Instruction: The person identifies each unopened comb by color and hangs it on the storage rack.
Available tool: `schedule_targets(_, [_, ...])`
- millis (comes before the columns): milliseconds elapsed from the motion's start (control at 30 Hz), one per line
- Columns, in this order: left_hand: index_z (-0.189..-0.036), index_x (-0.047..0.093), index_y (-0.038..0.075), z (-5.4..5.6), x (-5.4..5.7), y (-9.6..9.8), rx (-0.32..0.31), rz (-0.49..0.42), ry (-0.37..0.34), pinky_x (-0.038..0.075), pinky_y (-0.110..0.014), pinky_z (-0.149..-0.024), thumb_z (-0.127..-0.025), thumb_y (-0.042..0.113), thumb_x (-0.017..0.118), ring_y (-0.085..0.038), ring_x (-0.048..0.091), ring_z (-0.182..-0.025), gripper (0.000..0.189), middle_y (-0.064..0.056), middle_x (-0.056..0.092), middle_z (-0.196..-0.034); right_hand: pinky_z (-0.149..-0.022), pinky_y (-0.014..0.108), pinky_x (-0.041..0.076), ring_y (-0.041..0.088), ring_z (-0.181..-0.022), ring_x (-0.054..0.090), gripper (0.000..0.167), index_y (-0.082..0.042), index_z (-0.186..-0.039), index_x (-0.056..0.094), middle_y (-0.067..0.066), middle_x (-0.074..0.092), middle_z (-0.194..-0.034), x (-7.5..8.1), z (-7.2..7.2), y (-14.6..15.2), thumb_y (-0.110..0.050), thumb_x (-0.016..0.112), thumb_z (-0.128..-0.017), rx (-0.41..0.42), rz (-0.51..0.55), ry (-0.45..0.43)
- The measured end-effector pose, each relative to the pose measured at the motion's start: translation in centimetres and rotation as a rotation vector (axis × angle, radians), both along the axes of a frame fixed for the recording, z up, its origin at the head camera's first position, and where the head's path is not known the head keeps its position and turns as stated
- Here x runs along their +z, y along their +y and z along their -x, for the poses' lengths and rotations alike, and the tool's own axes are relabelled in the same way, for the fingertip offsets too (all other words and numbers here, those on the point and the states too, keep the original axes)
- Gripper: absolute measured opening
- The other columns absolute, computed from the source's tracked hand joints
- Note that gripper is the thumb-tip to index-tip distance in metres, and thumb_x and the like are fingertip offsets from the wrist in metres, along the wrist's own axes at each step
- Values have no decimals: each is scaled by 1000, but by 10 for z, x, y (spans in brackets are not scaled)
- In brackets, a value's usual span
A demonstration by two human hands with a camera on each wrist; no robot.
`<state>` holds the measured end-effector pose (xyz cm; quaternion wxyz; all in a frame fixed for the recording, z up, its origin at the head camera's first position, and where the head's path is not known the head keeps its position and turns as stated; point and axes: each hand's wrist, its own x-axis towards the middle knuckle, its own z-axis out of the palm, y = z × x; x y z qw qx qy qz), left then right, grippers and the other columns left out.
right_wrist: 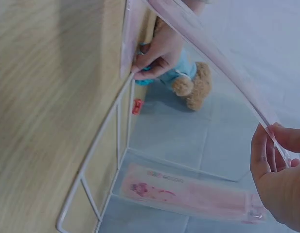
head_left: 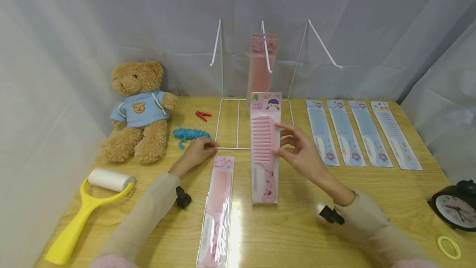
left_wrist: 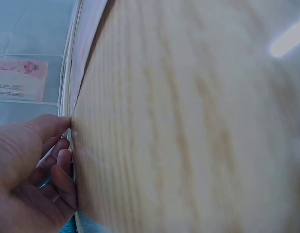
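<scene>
My right hand [head_left: 302, 152] pinches the right edge of a pink comb in clear packaging [head_left: 265, 148], which it holds upright above the table. In the right wrist view that package [right_wrist: 222, 68] slants across, with my thumb and fingers on its edge. At the front left corner of the white wire rack [head_left: 238, 124], my left hand [head_left: 198, 152] pinches the wire with its fingertips. Other pink packaged combs [head_left: 260, 73] hang on the rack's middle hook. Another pink packaged comb [head_left: 217, 214] lies flat on the table in front of my left hand.
Several blue packaged combs [head_left: 346, 133] lie in a row at the right. A teddy bear [head_left: 139, 111], red clip [head_left: 203, 115], blue lizard toy [head_left: 190, 133] and yellow-handled lint roller [head_left: 85, 210] are at the left. A black clock [head_left: 455, 208] and yellow ring [head_left: 448, 247] lie right.
</scene>
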<state>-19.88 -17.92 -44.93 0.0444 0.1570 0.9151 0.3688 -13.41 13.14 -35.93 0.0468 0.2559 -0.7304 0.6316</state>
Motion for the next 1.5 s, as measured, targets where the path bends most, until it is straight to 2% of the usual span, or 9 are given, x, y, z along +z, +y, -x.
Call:
schedule_targets(133, [-98, 70, -1, 0, 0, 0, 1, 2, 2, 48, -45, -85, -91, 8, 62, -30, 60, -95, 13, -15, 65, -97, -69, 21, 54, 8, -82, 60, 58, 13, -130, 43, 1, 56, -102, 9, 4, 0, 22, 62, -76, -19, 42, 50])
schedule_targets(300, [-97, 70, -1, -1, 1, 0, 1, 4, 2, 48, -45, -86, -90, 6, 63, -31, 60, -95, 12, -16, 65, -97, -69, 20, 54, 6, -83, 60, 58, 14, -130, 43, -6, 56, -102, 18, 8, -1, 24, 61, -75, -34, 78, 84])
schedule_targets(667, [-96, 70, 0, -1, -1, 0, 11, 10, 0, 48, -45, -86, -90, 6, 63, -30, 60, -95, 11, -16, 65, -97, -70, 23, 55, 8, -80, 60, 60, 12, -132, 42, -2, 58, -101, 32, 18, -7, 23, 61, -76, -35, 87, 106])
schedule_targets(967, [-95, 70, 0, -1, 0, 1, 4, 6, 10, 48, -45, -86, -89, 6, 64, -30, 60, -94, 11, -15, 66, -95, -71, 22, 55, 7, -79, 60, 60, 12, -131, 42, -4, 58, -99, 31, 26, -10, 24, 62, -75, -54, 87, 103])
schedule_targets(1500, [-96, 70, 0, -1, 2, 1, 5, 3, 4, 48, -45, -85, -90, 6, 63, -30, 60, -94, 11, -15, 65, -96, -70, 22, 55, 7, -79, 60, 59, 11, -132, 43, -2, 57, -100, 28, 29, -8, 21, 63, -77, -81, 78, 78])
